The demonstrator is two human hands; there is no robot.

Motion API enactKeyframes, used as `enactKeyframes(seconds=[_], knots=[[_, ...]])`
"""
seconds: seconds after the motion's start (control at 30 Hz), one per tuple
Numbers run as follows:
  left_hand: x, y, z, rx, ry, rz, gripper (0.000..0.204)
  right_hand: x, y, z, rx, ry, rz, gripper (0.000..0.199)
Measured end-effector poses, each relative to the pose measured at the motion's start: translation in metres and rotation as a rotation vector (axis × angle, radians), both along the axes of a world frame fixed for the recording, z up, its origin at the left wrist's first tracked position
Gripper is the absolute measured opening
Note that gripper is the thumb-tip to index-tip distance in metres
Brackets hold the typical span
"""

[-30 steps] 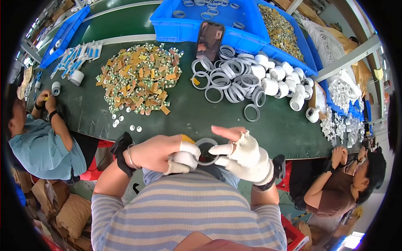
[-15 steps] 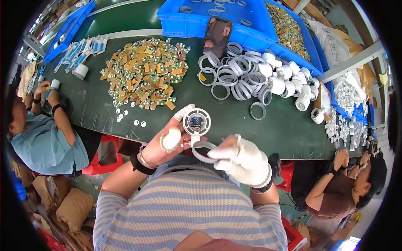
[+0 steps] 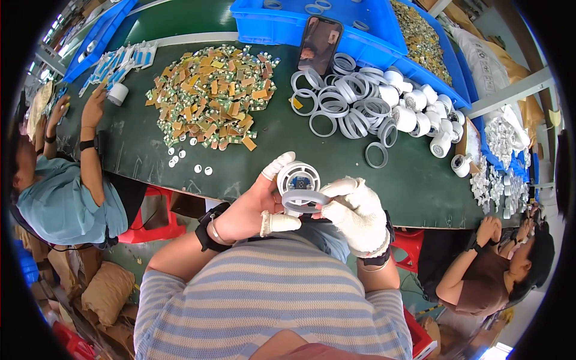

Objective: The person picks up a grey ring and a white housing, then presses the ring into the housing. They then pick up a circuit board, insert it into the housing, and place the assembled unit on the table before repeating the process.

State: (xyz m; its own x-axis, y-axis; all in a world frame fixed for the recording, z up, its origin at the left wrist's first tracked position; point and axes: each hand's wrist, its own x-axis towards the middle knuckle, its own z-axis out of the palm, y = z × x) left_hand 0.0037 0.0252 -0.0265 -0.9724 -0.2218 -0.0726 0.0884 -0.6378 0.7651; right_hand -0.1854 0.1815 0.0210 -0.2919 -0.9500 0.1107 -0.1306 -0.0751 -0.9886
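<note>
My left hand (image 3: pixel 249 204), with white covers on some fingers, holds a white round housing (image 3: pixel 317 174) just off the table's front edge. A small circuit board (image 3: pixel 300 182) with a dark display shows inside its open face. My right hand (image 3: pixel 360 221), in a white glove, pinches a grey ring (image 3: pixel 305 195) by its right side. This ring is tilted and overlaps the near part of the housing; whether the two touch I cannot tell. The lower part of the housing is hidden behind the ring and my fingers.
On the green table (image 3: pixel 240 171) lie a heap of small circuit boards (image 3: pixel 210 96), grey rings (image 3: pixel 354 108) and white housings (image 3: pixel 423 114). A phone (image 3: pixel 320 45) leans against a blue bin (image 3: pixel 264 27). Co-workers sit at left and right; one reaches toward a white cup-shaped part (image 3: pixel 118 94).
My left hand has moved slightly right with the housing. The ring has come up from below right to overlap the housing's face. The left co-worker's arm has reached farther over the table.
</note>
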Motion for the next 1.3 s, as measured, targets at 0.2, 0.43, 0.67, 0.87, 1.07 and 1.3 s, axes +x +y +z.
enactKeyframes(seconds=[0.2, 0.43, 0.67, 0.87, 1.07, 1.3], knots=[[0.001, 0.004, -0.008, -0.083, 0.067, 0.083, 0.108, 0.007, -0.003, 0.001, 0.036, -0.128, -0.056, 0.021], [-0.006, 0.01, 0.0, -0.385, -0.007, 0.087, 0.086, 0.012, -0.024, -0.01, -0.032, 0.447, -0.174, 0.063], [0.003, 0.006, -0.008, -0.761, 0.01, 0.094, 0.076, 0.029, -0.042, -0.015, -0.124, 0.683, -0.207, 0.036], [0.017, -0.045, 0.015, -1.384, -0.262, 0.383, 0.054, -0.015, -0.03, -0.017, 0.24, 0.44, -0.245, 0.028], [0.014, -0.122, -0.014, -1.916, -0.529, 0.524, 0.018, -0.051, -0.049, -0.029, 0.027, 0.977, -0.386, 0.021], [0.026, -0.092, -0.022, -1.778, -0.491, 0.41, 0.021, -0.025, -0.006, -0.018, -0.052, 0.869, -0.47, 0.019]])
